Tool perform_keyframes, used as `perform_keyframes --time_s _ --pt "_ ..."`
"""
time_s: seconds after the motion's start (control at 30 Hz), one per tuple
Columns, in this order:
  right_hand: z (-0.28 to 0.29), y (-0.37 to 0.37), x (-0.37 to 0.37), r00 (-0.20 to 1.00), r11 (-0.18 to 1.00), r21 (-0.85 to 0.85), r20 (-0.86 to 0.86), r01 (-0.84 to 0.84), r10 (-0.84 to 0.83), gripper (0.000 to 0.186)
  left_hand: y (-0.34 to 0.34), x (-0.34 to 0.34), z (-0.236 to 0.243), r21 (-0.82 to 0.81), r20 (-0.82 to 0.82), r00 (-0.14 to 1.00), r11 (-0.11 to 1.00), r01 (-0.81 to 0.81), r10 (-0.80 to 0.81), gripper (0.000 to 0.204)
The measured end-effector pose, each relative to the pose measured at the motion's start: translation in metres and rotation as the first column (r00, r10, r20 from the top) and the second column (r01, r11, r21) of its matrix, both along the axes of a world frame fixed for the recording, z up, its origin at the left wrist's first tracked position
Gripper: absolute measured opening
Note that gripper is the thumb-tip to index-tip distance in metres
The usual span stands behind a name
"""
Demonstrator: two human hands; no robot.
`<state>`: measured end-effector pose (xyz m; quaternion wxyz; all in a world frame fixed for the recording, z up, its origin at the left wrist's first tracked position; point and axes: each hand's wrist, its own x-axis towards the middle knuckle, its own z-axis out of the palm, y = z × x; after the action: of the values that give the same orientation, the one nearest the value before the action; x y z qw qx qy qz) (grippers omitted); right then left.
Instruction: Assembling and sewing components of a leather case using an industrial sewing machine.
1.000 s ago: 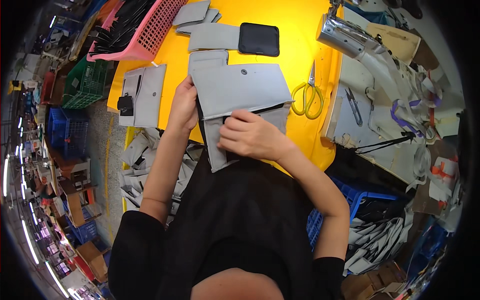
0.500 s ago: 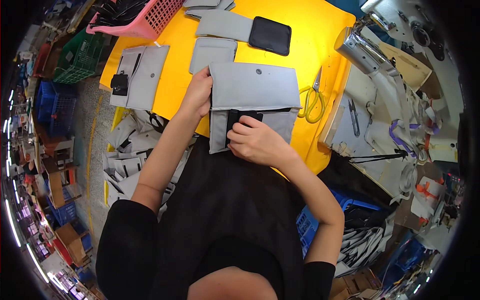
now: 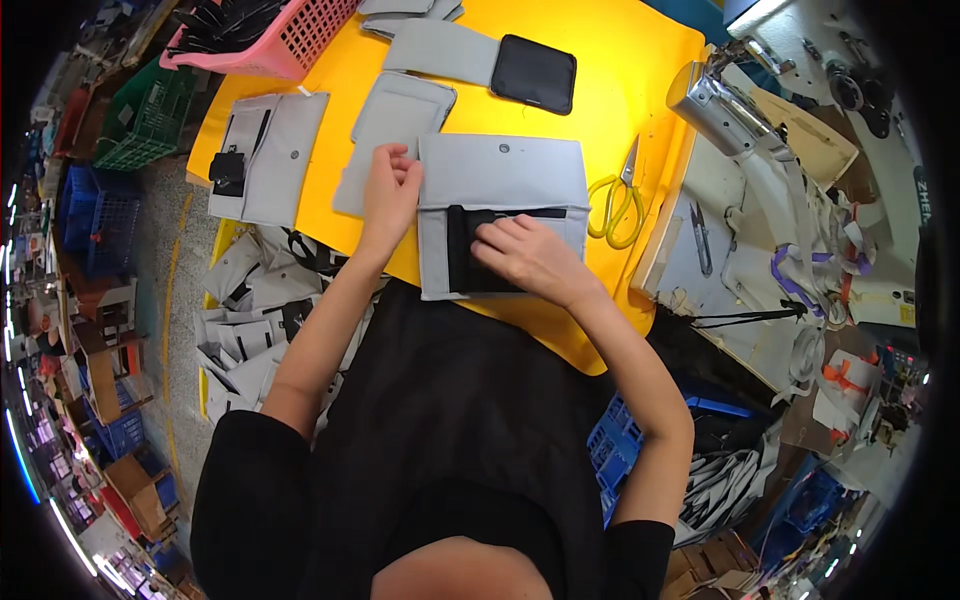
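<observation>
A grey fabric pouch point(image 3: 502, 178) with a metal snap on its flap lies on the yellow tabletop in front of me. Its lower half bears a black panel point(image 3: 466, 262). Over that panel my right hand point(image 3: 530, 258) is bent with fingers curled together; what is under the fingertips is hidden. Beside the pouch's left edge is my left hand point(image 3: 392, 195), thumb and fingers apart, holding nothing. Grey fabric pieces point(image 3: 400, 105) lie partly under and beyond that hand. A similar grey pouch point(image 3: 285, 165) with a black buckle strap rests farther left.
Yellow-handled scissors point(image 3: 624, 205) lie right of the pouch. A black square pad point(image 3: 535, 74) is beyond it, and a pink basket point(image 3: 290, 45) stands at the far left. A sewing machine point(image 3: 715, 110) and small snips point(image 3: 700, 238) are at right. Grey pouches point(image 3: 255, 270) are heaped below left.
My left hand has let go of the pouch's edge and moved slightly down. The pouch now lies flatter, with more of its black panel showing. My right hand has shifted right.
</observation>
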<state>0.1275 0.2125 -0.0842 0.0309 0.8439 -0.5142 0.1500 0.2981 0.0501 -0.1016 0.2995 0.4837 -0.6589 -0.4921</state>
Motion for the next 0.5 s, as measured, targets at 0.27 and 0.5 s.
perform_keyframes --time_s 0.27,0.5 --pt "-0.006 0.002 0.000 0.975 0.993 0.061 0.191 0.103 -0.113 0.021 0.058 0.056 0.001 0.199 0.227 0.914 0.935 0.293 -0.335 0.024" --pt "0.016 -0.008 0.008 0.989 0.998 0.013 0.133 -0.060 0.058 0.013 0.050 0.053 0.013 0.247 0.031 0.882 0.859 0.448 -0.470 0.031"
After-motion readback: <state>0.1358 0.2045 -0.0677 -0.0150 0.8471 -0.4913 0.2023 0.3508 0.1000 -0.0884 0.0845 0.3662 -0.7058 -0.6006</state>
